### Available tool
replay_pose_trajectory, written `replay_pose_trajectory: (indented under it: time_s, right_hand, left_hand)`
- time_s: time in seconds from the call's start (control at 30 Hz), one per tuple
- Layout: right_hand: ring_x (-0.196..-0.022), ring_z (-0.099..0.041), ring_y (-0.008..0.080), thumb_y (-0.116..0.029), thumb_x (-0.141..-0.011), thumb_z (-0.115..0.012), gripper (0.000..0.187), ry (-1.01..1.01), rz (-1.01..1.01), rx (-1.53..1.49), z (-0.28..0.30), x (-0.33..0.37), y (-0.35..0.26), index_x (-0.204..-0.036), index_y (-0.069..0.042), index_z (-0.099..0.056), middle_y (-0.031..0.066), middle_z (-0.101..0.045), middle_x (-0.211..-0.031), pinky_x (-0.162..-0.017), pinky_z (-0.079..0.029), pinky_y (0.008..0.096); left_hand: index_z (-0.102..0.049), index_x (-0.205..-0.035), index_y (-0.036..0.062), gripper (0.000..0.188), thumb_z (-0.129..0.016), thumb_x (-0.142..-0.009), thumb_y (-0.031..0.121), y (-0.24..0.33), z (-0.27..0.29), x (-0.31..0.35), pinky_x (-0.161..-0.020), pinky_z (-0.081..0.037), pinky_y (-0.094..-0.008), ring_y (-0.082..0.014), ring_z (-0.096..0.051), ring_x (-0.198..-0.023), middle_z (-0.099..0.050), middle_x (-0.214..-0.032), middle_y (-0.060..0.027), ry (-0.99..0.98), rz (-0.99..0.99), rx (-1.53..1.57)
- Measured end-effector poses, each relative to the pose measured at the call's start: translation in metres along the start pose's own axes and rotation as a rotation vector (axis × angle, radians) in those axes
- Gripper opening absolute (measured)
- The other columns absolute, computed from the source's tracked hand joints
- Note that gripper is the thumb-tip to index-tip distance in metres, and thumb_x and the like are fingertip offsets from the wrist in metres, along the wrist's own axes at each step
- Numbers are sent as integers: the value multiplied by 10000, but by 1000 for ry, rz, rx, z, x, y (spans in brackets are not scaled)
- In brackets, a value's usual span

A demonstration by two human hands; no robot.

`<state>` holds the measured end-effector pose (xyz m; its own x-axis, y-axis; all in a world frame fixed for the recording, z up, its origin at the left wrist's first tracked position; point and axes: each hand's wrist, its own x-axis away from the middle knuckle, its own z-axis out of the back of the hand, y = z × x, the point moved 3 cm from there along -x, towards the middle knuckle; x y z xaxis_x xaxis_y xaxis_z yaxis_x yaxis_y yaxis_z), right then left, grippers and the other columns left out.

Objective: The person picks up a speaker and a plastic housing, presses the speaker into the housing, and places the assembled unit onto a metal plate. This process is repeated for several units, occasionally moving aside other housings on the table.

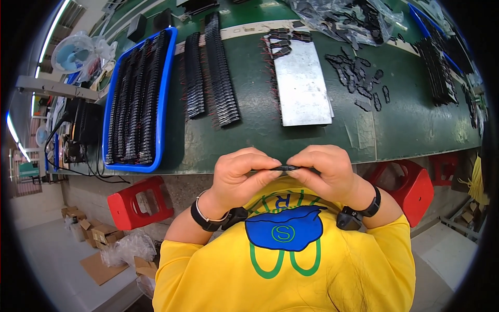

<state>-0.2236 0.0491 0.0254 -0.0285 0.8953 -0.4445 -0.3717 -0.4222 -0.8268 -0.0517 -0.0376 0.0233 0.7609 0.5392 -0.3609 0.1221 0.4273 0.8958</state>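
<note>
My left hand (240, 172) and my right hand (328, 171) meet in front of my chest, just off the near edge of the table. Thumbs and fingers of both pinch a thin, dark, flat part (284, 168) from its two ends. Most of it is covered by the fingertips, so its exact kind cannot be made out. Straight beyond the hands lies a pale metal plate (304, 88), with several black pieces (280, 42) at its far end and red wire ends along its left side. Loose black oval pieces (358, 75) are scattered to its right.
On the green table (249, 140), long rows of black pieces (221, 78) lie left of the plate. A blue tray (167, 104) holds more rows. Clear plastic bags (348, 21) lie at the back. Red stools (119, 208) stand below the table edge on both sides.
</note>
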Motion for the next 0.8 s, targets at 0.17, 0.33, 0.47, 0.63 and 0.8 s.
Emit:
replay_pose_trajectory:
  time_s: [0.17,0.33,0.47,0.63,0.8]
  right_hand:
    - [-566,-600,233,-20,-737,-712,129,-27,91,48,0,0,-1,-829,-13,-622,99,-640,-720,-493,-446,303]
    - [-562,-598,236,-25,-739,-707,113,-56,66,19,-6,-4,1,-805,-14,-615,96,-637,-709,-485,-436,306]
    - [-556,-597,240,-26,-741,-706,113,-70,88,27,-10,-8,0,-806,-13,-614,95,-635,-701,-482,-435,307]
    - [-549,-595,244,-26,-739,-710,118,-98,56,76,-10,-13,1,-801,-12,-611,98,-636,-702,-479,-440,310]
    - [-542,-585,232,-30,-716,-743,161,-65,95,105,-22,-22,-3,-834,-8,-636,96,-605,-667,-481,-452,316]
  left_hand:
    - [-671,-972,-34,146,-668,-830,-1,-4,4,8,-621,-529,-241,-184,-685,-710,-675,-794,-112,-36,122,108]
    - [-657,-1039,-32,187,-642,-860,22,-2,11,12,-657,-545,-245,-182,-697,-743,-687,-842,-114,-60,100,121]
    - [-648,-1063,-23,227,-662,-848,48,1,17,13,-652,-535,-261,-177,-683,-732,-687,-857,-111,-21,83,111]
    - [-662,-1030,7,262,-710,-779,63,16,25,-3,-639,-517,-302,-213,-654,-715,-676,-826,-101,27,-128,-257]
    - [-687,-928,28,240,-743,-696,47,17,31,1,-628,-504,-328,-252,-627,-702,-660,-787,-91,-50,-217,-495]
